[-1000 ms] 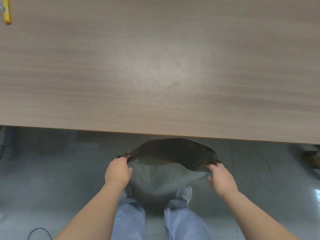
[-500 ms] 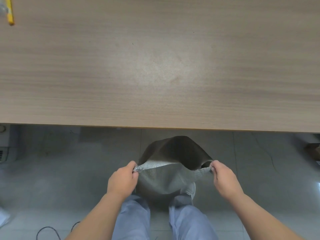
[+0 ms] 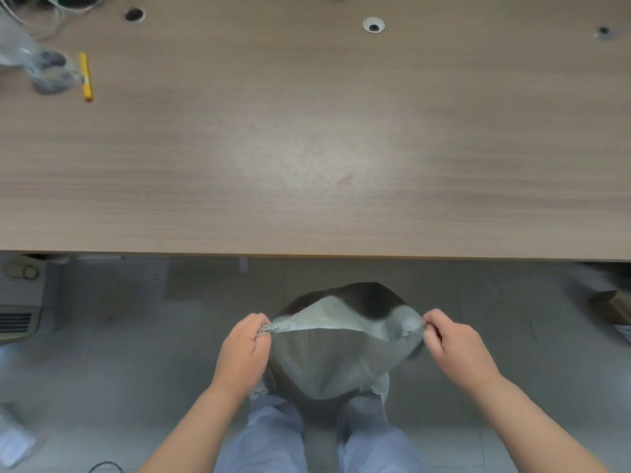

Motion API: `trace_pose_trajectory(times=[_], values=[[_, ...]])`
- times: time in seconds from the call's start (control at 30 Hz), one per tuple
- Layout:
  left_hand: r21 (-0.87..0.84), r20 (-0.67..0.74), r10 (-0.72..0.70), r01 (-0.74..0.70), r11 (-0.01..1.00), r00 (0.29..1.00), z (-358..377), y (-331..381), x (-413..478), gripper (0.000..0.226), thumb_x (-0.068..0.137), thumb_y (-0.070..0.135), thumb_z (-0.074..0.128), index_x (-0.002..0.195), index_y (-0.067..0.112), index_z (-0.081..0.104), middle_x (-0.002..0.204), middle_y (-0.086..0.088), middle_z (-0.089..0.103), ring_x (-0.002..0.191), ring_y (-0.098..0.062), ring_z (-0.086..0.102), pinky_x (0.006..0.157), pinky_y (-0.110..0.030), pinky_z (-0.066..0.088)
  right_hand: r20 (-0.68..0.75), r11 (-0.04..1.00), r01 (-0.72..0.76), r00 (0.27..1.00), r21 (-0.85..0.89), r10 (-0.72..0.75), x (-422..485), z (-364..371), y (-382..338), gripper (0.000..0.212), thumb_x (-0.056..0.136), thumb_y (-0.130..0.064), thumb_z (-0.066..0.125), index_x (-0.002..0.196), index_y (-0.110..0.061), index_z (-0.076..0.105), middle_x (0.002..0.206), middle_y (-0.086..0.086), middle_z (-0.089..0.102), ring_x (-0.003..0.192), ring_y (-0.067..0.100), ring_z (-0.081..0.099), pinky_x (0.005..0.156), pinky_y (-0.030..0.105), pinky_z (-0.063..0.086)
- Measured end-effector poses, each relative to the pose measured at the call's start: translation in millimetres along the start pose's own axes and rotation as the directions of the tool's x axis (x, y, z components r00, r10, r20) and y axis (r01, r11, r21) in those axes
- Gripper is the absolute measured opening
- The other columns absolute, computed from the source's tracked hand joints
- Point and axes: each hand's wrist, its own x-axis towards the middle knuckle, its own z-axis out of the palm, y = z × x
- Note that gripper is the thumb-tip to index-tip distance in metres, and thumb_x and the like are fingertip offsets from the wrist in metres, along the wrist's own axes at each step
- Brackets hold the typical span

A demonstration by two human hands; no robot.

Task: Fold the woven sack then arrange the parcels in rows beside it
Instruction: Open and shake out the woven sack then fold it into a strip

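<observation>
The left hand and the right hand each pinch a top corner of the grey woven sack, holding its mouth open. The sack hangs low in the frame's centre, below the wooden table edge, above the floor.

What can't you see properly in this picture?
Head view:
- Inside the woven sack: hidden by its own wall and shadow; contents unknown.
- Fingertips of left hand and right hand: curled into the sack's rim.
- Clear plastic object on the table: blurred, cut by the left edge.
</observation>
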Motion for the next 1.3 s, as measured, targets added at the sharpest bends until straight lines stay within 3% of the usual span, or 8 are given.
trace_pose_trajectory(times=[0.17, 0.3, 0.53, 0.73, 0.87, 1.03, 1.13, 1.3], values=[[-0.162, -0.080, -0.097, 0.084, 0.983, 0.992, -25.7, 23.7, -13.5, 0.027, 0.089, 0.001, 0.040, 0.070, 0.019, 0.043, 0.056, 0.005, 0.037, 0.054, -0.012, 0.030, 0.055, -0.034, 0.027, 0.247, 0.998, 0.009, 0.969, -0.057, 0.005, -16.4, -43.9, -7.6, 0.056, 0.074, -0.061, 0.071, 0.126, -0.043, 0.062, 0.105, -0.012, 0.074, 0.101, 0.012, 0.067, 0.086, 0.028, 0.052], [-0.218, -0.157, -0.061, 0.025, 0.976, 0.986, -50.4, 45.3, -21.0, 0.016, 0.088, 0.013, 0.038, 0.075, 0.018, 0.047, 0.055, 0.004, 0.038, 0.052, -0.013, 0.031, 0.051, -0.030, 0.025, 0.305, 0.967, 0.095, 0.952, -0.237, -0.019, -24.4, -79.6, -25.0, 0.025, 0.072, -0.047, 0.074, 0.082, -0.025, 0.071, 0.074, -0.009, 0.068, 0.079, 0.012, 0.061, 0.067, 0.024, 0.045], [-0.320, -0.284, 0.032, -0.126, 0.939, 0.958, -103.2, 95.3, -23.9, 0.031, 0.092, 0.000, 0.034, 0.075, 0.018, 0.052, 0.057, 0.009, 0.042, 0.054, -0.010, 0.033, 0.050, -0.027, 0.028, 0.102, 0.970, 0.220, 0.972, -0.105, -0.210, -51.0, -142.8, -66.0, 0.031, 0.085, -0.038, 0.067, 0.059, -0.025, 0.055, 0.071, -0.007, 0.055, 0.075, 0.006, 0.051, 0.060, 0.025, 0.038], [-0.394, -0.311, 0.072, -0.198, 0.897, 0.948, -150.5, 135.1, -22.6, 0.023, 0.084, 0.023, 0.031, 0.074, 0.020, 0.052, 0.068, 0.002, 0.047, 0.067, -0.018, 0.042, 0.068, -0.038, 0.035, -0.001, 0.838, 0.334, 0.929, 0.432, -0.370, -85.1, -194.5, -118.5, 0.017, 0.093, -0.034, 0.063, 0.078, -0.032, 0.072, 0.094, -0.015, 0.072, 0.078, 0.012, 0.062, 0.071, 0.027, 0.046], [-0.446, -0.386, 0.126, -0.304, 0.842, 0.914, -182.9, 167.0, -26.7, 0.029, 0.088, 0.027, 0.036, 0.073, 0.029, 0.060, 0.069, 0.009, 0.057, 0.073, -0.020, 0.050, 0.074, -0.040, 0.040, -0.242, 0.690, 0.412, 0.911, 0.595, -0.335, -90.2, -215.7, -143.4, 0.069, 0.083, -0.070, 0.056, 0.068, -0.003, 0.048, 0.064, -0.002, 0.035, 0.060, 0.013, 0.033, 0.056, 0.031, 0.024], [-0.385, -0.429, 0.248, -0.425, 0.819, 0.868, -215.5, 205.2, -33.8, 0.027, 0.088, 0.026, 0.036, 0.074, 0.026, 0.059, 0.061, 0.005, 0.052, 0.063, -0.023, 0.046, 0.064, -0.039, 0.038, -0.437, 0.570, 0.483, 0.870, 0.664, -0.227, -87.9, -242.5, -180.8, 0.039, 0.090, -0.041, 0.053, 0.062, -0.013, 0.049, 0.058, -0.006, 0.033, 0.057, 0.013, 0.031, 0.055, 0.031, 0.025], [-0.461, -0.466, 0.228, -0.454, 0.762, 0.855, -232.9, 228.0, -38.4, 0.030, 0.084, 0.027, 0.037, 0.092, 0.007, 0.059, 0.063, -0.007, 0.046, 0.061, -0.023, 0.041, 0.061, -0.037, 0.034, -0.511, 0.464, 0.535, 0.838, 0.706, -0.188, -88.2, -255.3, -200.7, 0.044, 0.088, -0.045, 0.054, 0.066, -0.008, 0.048, 0.062, 0.004, 0.032, 0.060, 0.019, 0.030, 0.056, 0.036, 0.024], [-0.454, -0.595, 0.219, -0.548, 0.702, 0.773, -281.4, 275.7, -41.6, 0.041, 0.083, 0.031, 0.038, 0.117, 0.018, 0.057, 0.090, -0.012, 0.056, 0.082, -0.024, 0.052, 0.074, -0.040, 0.042, -0.627, 0.294, 0.652, 0.756, 0.699, -0.188, -89.5, -297.5, -239.7, 0.051, 0.091, -0.044, 0.056, 0.077, 0.005, 0.047, 0.075, 0.012, 0.038, 0.072, 0.029, 0.031, 0.065, 0.047, 0.025]])
